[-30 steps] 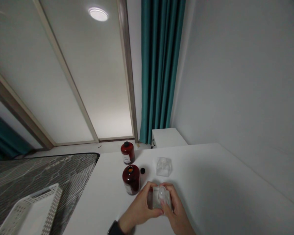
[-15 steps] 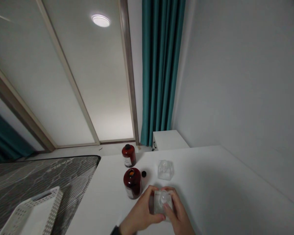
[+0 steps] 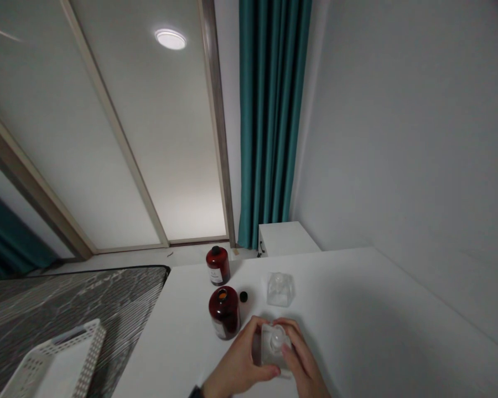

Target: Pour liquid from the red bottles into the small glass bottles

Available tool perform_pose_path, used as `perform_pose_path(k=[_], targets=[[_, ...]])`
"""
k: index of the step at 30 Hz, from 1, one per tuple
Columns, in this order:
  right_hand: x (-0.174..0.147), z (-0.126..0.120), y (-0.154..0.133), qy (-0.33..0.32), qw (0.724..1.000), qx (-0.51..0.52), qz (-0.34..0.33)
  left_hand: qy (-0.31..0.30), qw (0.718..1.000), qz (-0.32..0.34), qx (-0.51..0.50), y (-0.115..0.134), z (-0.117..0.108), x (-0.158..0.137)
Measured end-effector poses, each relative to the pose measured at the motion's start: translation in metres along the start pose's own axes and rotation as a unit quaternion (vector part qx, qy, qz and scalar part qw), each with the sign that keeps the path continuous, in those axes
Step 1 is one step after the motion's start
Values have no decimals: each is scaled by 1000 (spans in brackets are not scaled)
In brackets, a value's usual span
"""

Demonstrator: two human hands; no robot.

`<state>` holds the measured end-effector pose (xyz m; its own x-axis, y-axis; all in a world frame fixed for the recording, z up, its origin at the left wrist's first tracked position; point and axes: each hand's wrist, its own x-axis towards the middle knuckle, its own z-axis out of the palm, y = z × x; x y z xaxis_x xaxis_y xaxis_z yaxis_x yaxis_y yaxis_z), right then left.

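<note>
Between my two hands is a clear square glass bottle (image 3: 269, 354) with a rounded clear stopper on top. My left hand (image 3: 243, 359) wraps its left side, the thumb across the near face. My right hand (image 3: 301, 356) is closed round the right side, its thumb against the stopper (image 3: 278, 337). Beyond them stands a second clear square bottle (image 3: 279, 290). To the left is a dark red-brown bottle (image 3: 224, 312) with its mouth uncovered, and a small black cap (image 3: 243, 297) lies beside it. Farther back stands a similar bottle (image 3: 218, 266) with its black cap on.
All the bottles are on a white table (image 3: 174, 326). A white perforated basket (image 3: 56, 359) sits at the lower left, on a dark grey striped surface (image 3: 124, 301). A low white cabinet (image 3: 288, 237) and a teal curtain (image 3: 271, 121) are behind the table.
My right thumb has shifted slightly at the stopper, and more of the stopper shows now. Both hands keep hold of the bottle, and the other bottles stay put.
</note>
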<state>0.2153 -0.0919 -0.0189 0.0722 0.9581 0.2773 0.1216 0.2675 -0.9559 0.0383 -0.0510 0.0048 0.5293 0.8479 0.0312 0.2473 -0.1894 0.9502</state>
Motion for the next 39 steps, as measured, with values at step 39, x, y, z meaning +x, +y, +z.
perform_pose_path(k=[39], targets=[[1, -1, -14, 99, 993, 59, 21, 5, 1000, -21, 9, 7, -1, 1]])
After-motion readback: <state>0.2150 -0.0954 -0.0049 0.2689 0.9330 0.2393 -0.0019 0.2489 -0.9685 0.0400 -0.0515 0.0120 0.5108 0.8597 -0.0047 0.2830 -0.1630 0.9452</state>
